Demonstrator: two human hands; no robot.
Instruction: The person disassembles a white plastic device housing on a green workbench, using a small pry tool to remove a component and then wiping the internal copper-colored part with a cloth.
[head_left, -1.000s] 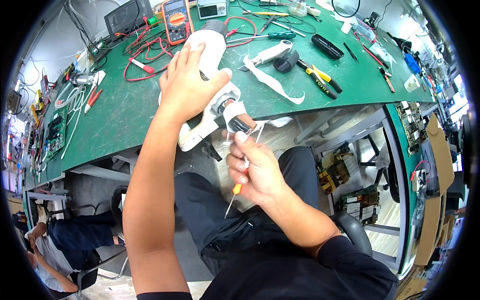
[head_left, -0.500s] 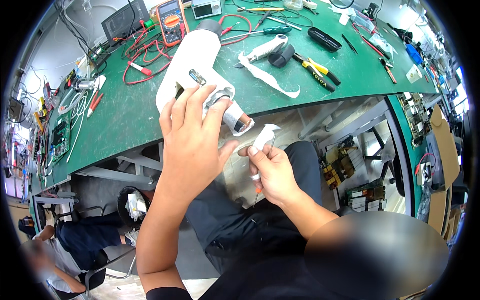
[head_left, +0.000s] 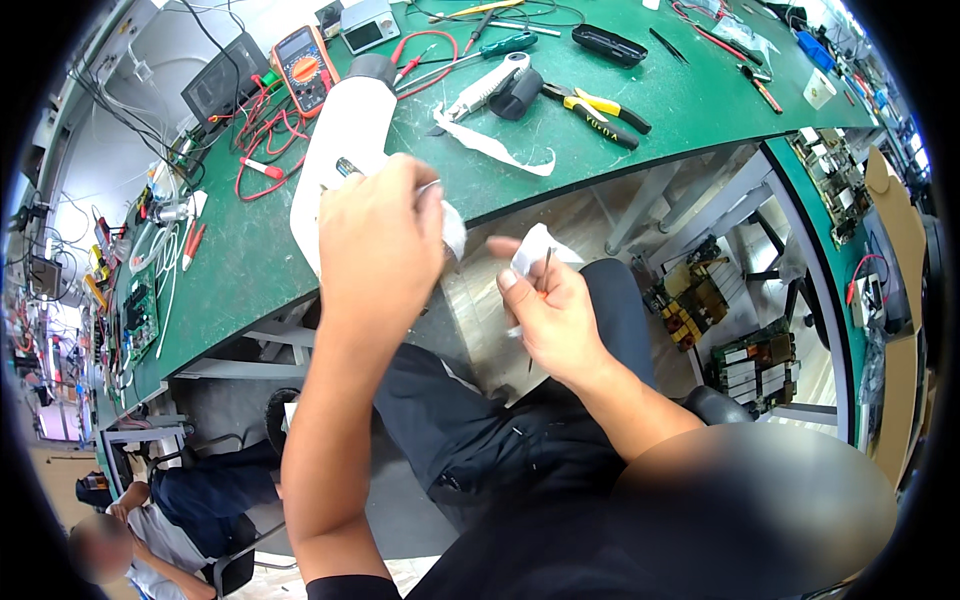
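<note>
A white, elbow-shaped plastic housing [head_left: 352, 125] with a dark grey end lies at the bench's front edge. Over its near part is my left hand [head_left: 375, 250], fingers curled in a pinch; a small glint shows at the fingertips, but what they hold is hidden. White wrapping [head_left: 453, 232] shows beside those fingers, below the housing. Above my lap, my right hand [head_left: 555, 320] is closed around a crumpled white strip [head_left: 538, 246] and a thin metal tool [head_left: 547, 262] with a bit of orange on it.
On the green bench [head_left: 430, 190] lie a utility knife [head_left: 485, 88], a peeled white strip [head_left: 500, 152], yellow-black pliers [head_left: 600, 115], a black tray [head_left: 610, 45] and an orange multimeter [head_left: 303, 68] with red leads. Another person [head_left: 150, 540] sits at lower left.
My left hand has gone from spread fingers to a pinch over the housing. The right hand has turned slightly, still holding the strip and tool. The whole view has shifted.
</note>
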